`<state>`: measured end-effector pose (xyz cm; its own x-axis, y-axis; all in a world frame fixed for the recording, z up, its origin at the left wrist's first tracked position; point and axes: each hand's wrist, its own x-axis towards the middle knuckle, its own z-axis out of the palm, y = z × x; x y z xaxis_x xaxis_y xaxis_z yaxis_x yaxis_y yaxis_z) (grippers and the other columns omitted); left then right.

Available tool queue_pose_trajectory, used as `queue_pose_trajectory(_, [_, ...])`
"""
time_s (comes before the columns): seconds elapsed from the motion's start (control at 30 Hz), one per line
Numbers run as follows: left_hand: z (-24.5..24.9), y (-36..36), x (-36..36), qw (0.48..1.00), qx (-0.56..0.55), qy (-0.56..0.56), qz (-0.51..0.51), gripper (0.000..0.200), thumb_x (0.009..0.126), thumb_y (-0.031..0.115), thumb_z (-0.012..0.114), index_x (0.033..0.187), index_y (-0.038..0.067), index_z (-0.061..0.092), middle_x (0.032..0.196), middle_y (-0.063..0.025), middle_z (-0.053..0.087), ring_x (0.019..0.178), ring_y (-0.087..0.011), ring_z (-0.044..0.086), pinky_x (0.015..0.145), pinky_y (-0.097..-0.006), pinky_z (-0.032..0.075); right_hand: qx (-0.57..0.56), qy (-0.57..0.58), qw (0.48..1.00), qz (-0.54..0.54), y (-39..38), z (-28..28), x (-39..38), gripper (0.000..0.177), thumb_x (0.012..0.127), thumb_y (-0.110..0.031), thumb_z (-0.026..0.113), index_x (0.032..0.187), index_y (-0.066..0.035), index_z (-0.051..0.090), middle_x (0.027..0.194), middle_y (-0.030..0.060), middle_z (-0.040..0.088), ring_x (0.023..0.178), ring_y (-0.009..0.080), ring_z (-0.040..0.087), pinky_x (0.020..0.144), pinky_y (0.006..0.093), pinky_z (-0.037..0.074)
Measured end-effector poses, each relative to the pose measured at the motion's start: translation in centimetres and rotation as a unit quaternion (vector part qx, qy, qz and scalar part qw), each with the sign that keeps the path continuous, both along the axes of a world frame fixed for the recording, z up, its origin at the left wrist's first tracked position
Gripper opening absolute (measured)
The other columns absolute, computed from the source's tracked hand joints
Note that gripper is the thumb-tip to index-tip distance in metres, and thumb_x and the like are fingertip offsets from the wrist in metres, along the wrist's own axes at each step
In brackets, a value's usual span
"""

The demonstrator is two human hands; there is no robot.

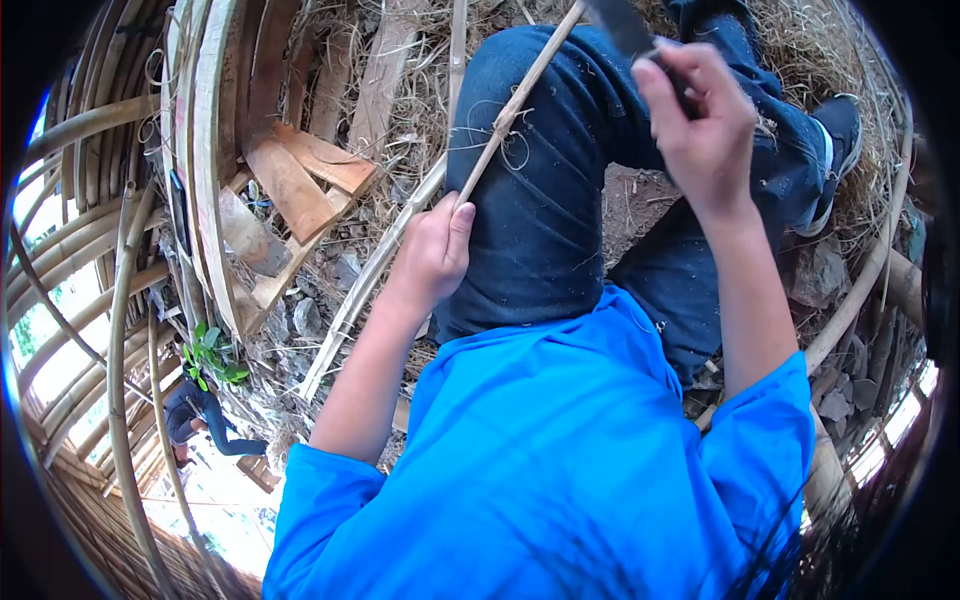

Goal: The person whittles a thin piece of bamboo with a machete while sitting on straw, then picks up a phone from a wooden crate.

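My left hand (436,246) is closed round the lower end of a thin bamboo strip (522,92), which slants up and right across my bent knee. Midway along it a rough node with fine curled fibres (514,140) stands out. My right hand (706,128) grips the handle of a knife (622,28), slightly blurred, its dark, broad blade pointing up and left. The blade's tip overlaps the strip's far end at the frame's top edge. Pale bits of shaving dot my dark jeans (540,250).
Another pale split strip (375,270) lies left of my knee. Wooden boards (300,185) and bamboo poles (120,300) line the left side. Shavings (800,50) litter the ground, with stones (822,275) at right. A person (205,415) is at lower left near a green plant (208,355).
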<state>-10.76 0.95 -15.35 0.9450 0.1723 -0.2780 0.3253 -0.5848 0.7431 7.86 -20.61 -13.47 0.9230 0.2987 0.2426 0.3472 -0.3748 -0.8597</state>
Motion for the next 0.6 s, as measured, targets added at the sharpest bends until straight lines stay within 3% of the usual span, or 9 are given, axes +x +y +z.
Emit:
queue_pose_trajectory(0.07, [0.1, -0.2, -0.1, 1.0, 0.004, -0.024, 0.014, 0.033, 0.1, 0.025, 0.044, 0.082, -0.002, 0.05, 0.06, -0.0246, 0.051, 0.06, -0.0459, 0.054, 0.052, -0.0478, 0.037, -0.041, -0.097, 0.986, 0.13, 0.1, 1.0, -1.3, 0.022, 0.082, -0.013, 0.074, 0.096, -0.001, 0.063, 0.086, 0.0146, 0.069, 0.082, 0.0238, 0.071, 0.071, 0.0303, 0.053])
queue_pose_trajectory(0.1, [0.2, -0.2, 0.0, 1.0, 0.003, -0.02, 0.013, 0.033, 0.1, 0.025, 0.044, 0.082, -0.002, 0.05, 0.06, -0.0249, 0.052, 0.062, -0.046, 0.055, 0.052, -0.0479, 0.038, -0.045, -0.088, 0.987, 0.126, 0.0, 1.3, -1.3, 0.022, 0.081, -0.012, 0.074, 0.096, 0.0, 0.063, 0.089, 0.0165, 0.069, 0.089, 0.0306, 0.07, 0.076, 0.033, 0.054])
queue_pose_trajectory(0.13, [0.1, 0.0, 0.0, 1.0, 0.002, -0.018, 0.013, 0.033, 0.1, 0.025, 0.044, 0.082, -0.002, 0.05, 0.06, -0.0249, 0.052, 0.062, -0.046, 0.055, 0.052, -0.0479, 0.038, -0.049, -0.121, 0.985, 0.117, -0.1, 1.4, -0.5, 0.021, 0.081, -0.011, 0.073, 0.096, 0.0, 0.063, 0.088, 0.0166, 0.069, 0.087, 0.0294, 0.07, 0.074, 0.0317, 0.054])
queue_pose_trajectory(0.2, [-0.3, 0.0, 0.0, 1.0, 0.001, -0.024, 0.005, 0.032, 0.1, 0.025, 0.044, 0.083, -0.001, 0.051, 0.06, -0.0247, 0.052, 0.062, -0.0461, 0.055, 0.052, -0.0479, 0.038, 0.033, -0.003, 0.999, -0.02, 0.0, 0.7, 0.6, 0.021, 0.082, -0.011, 0.073, 0.096, 0.001, 0.063, 0.088, 0.0168, 0.069, 0.086, 0.0288, 0.07, 0.073, 0.031, 0.054])
queue_pose_trajectory(0.23, [-0.2, -0.1, -0.1, 1.0, -0.002, -0.015, 0.008, 0.032, 0.099, 0.025, 0.044, 0.083, -0.001, 0.051, 0.059, -0.0241, 0.051, 0.062, -0.0457, 0.055, 0.051, -0.0477, 0.038, 0.02, -0.022, 0.999, -0.028, 0.3, 0.8, 0.4, 0.02, 0.083, -0.012, 0.072, 0.097, 0.0, 0.063, 0.086, 0.0161, 0.069, 0.083, 0.0287, 0.07, 0.07, 0.0302, 0.054])
queue_pose_trajectory(0.27, [-0.3, -0.1, -0.3, 1.0, -0.002, -0.016, 0.008, 0.032, 0.099, 0.025, 0.044, 0.083, -0.001, 0.051, 0.059, -0.0241, 0.051, 0.062, -0.0457, 0.055, 0.051, -0.0477, 0.038, 0.02, -0.023, 0.999, -0.028, 0.3, 0.9, 0.3, 0.02, 0.083, -0.012, 0.072, 0.097, 0.0, 0.063, 0.086, 0.0161, 0.069, 0.083, 0.0287, 0.07, 0.07, 0.0302, 0.054])
queue_pose_trajectory(0.33, [-0.4, -0.1, -0.3, 0.999, 0.0, -0.045, 0.011, 0.032, 0.099, 0.026, 0.044, 0.083, -0.001, 0.051, 0.059, -0.0236, 0.051, 0.061, -0.0454, 0.054, 0.051, -0.0472, 0.038, -0.053, -0.171, 0.982, 0.06, -0.1, 1.5, 0.1, 0.02, 0.083, -0.013, 0.072, 0.097, -0.001, 0.063, 0.085, 0.0157, 0.069, 0.08, 0.0287, 0.07, 0.066, 0.0309, 0.054])
queue_pose_trajectory(0.4, [-0.3, 0.1, 0.1, 0.999, -0.004, -0.035, 0.013, 0.032, 0.099, 0.026, 0.044, 0.082, 0.0, 0.051, 0.059, -0.0237, 0.051, 0.061, -0.0456, 0.054, 0.051, -0.0473, 0.038, -0.062, -0.173, 0.98, 0.08, -0.4, 1.9, 0.3, 0.02, 0.083, -0.013, 0.072, 0.096, -0.001, 0.063, 0.084, 0.0159, 0.069, 0.079, 0.0297, 0.07, 0.065, 0.0319, 0.054])
queue_pose_trajectory(0.6, [-0.1, 0.1, 0.1, 1.0, -0.001, -0.018, 0.009, 0.034, 0.099, 0.026, 0.045, 0.08, 0.0, 0.05, 0.06, -0.0243, 0.051, 0.062, -0.0461, 0.054, 0.052, -0.0475, 0.038, -0.058, -0.158, 0.986, 0.005, 1.0, 1.3, -2.5, 0.017, 0.083, -0.009, 0.071, 0.094, 0.0, 0.063, 0.083, 0.0149, 0.069, 0.078, 0.0299, 0.07, 0.066, 0.0317, 0.054])
